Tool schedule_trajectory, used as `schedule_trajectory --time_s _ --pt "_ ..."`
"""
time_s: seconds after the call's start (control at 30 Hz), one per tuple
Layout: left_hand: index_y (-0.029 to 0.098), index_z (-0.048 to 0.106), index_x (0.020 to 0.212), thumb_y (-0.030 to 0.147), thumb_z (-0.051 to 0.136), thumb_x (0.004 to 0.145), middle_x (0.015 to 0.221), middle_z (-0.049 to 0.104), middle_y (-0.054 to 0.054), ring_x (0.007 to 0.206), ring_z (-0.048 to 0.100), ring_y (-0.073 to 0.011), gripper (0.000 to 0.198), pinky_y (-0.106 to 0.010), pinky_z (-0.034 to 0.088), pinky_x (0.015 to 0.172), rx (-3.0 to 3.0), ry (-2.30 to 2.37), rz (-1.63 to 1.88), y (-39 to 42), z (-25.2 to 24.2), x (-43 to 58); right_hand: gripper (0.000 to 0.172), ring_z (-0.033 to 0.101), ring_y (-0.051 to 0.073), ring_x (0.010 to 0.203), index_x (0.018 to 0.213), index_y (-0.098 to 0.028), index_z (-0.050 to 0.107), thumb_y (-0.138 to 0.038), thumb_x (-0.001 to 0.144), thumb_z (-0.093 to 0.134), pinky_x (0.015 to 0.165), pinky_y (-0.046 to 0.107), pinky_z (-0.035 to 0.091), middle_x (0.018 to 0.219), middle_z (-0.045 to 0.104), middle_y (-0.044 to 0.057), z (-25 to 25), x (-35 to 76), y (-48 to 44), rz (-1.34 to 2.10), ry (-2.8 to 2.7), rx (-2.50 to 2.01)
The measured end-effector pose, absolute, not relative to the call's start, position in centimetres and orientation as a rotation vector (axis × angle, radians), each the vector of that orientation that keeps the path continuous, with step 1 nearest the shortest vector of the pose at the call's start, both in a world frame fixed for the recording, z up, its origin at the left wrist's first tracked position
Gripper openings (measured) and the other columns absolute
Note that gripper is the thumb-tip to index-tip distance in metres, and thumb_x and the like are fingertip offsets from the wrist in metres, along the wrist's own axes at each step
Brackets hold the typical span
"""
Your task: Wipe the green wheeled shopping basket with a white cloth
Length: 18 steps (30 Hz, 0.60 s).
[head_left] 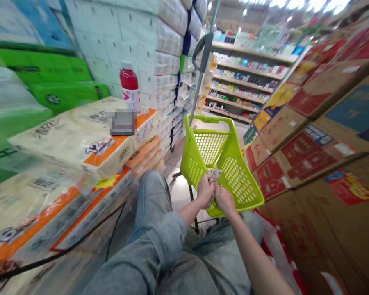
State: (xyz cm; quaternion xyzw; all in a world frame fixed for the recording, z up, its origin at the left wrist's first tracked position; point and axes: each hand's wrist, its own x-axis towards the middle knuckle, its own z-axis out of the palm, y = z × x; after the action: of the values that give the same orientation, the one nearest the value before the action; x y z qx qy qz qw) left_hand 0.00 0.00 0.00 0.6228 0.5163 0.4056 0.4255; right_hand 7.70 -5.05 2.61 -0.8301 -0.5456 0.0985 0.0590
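Head view: seated person's denim-clad legs [155, 196] in a shop aisle, a yellow-green basket [236, 149] just ahead.
Hands: together over the near part of the basket.
Left hand [205, 191]: closed on a pale, patterned bunched item [215, 175].
Right hand [224, 200]: curled against the left; its fingertips are hidden, so I cannot tell whether it grips too.
Bunched item: at the left fingers, above the basket's interior.
Left stack: cream-and-orange packs [64, 119] bearing a red bottle [130, 84] beside a pixelated object [123, 123].
Right side: piled cardboard cartons [310, 164].
Background: stocked shelves [255, 53].
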Motion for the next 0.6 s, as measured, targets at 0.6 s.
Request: schedule_trajectory --time_s 0.6 --pt "0.018 0.049 0.070 0.030 0.060 0.075 0.067 0.054 0.002 0.063 0.050 -0.0121 0.017 -0.023 0.034 0.060 1.355 1.352 1.206 5.9 1.0 -1.3 0.060 0.063 0.019 0.080 0.087 -0.012 0.068 -0.034 0.096 0.013 0.069 0.026 0.037 0.088 0.069 0.015 0.5 7.4 -8.0 0.126 -1.541 -2.449"
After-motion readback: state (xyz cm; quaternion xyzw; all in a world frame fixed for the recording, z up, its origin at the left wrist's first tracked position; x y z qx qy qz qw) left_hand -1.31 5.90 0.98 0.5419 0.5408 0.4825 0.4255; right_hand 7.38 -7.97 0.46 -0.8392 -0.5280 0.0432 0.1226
